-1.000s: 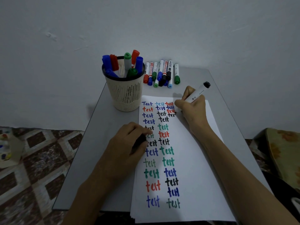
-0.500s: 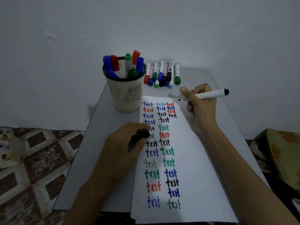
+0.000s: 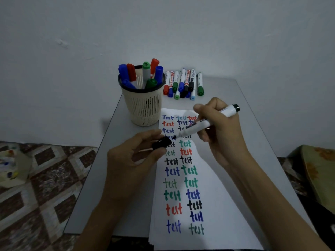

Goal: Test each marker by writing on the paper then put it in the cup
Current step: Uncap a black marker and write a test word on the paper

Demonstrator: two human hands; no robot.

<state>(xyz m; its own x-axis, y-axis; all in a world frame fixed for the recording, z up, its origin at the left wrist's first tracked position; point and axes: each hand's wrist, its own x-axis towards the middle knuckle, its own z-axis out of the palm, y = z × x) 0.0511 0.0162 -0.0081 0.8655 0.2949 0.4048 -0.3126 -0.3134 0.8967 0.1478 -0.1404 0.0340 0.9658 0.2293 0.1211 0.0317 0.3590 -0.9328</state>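
The right hand [image 3: 221, 131] is closed around the marker [image 3: 204, 124]: the thumb lies on the top of the barrel and the curled fingers hold it from below, near the middle. The marker is in the air above the top part of the paper [image 3: 217, 205]. Its long axis goes from 2 o'clock to 8 o'clock, with the dark flat end at 2 o'clock and the bare black tip at 8 o'clock. The barrel is a smooth white cylinder with some dark print. The tip is just beside the open end of the black cap [image 3: 161, 143]; if they touch, I cannot tell. The left hand [image 3: 134, 160] pinches this short, dark, round cap between the thumb and the bent fingers, and the mouth of the cap looks toward 2 o'clock. The paper is a white stack of sheets with the word "test" many times in columns, in blue, red, black and green ink. At 11 o'clock from the hands stands the cup [image 3: 145, 107], a round cream plastic basket with slotted walls and a dark rim, on the grey smooth table [image 3: 112, 178]. Inside it several markers [image 3: 146, 73] stand with blue, red and green caps up. At 3 o'clock from the cup's rim, a row of other markers [image 3: 184, 84] lies near the wall, caps toward 6 o'clock. At 9 o'clock is a floor [image 3: 45, 178] of brown and pale diamond tiles.
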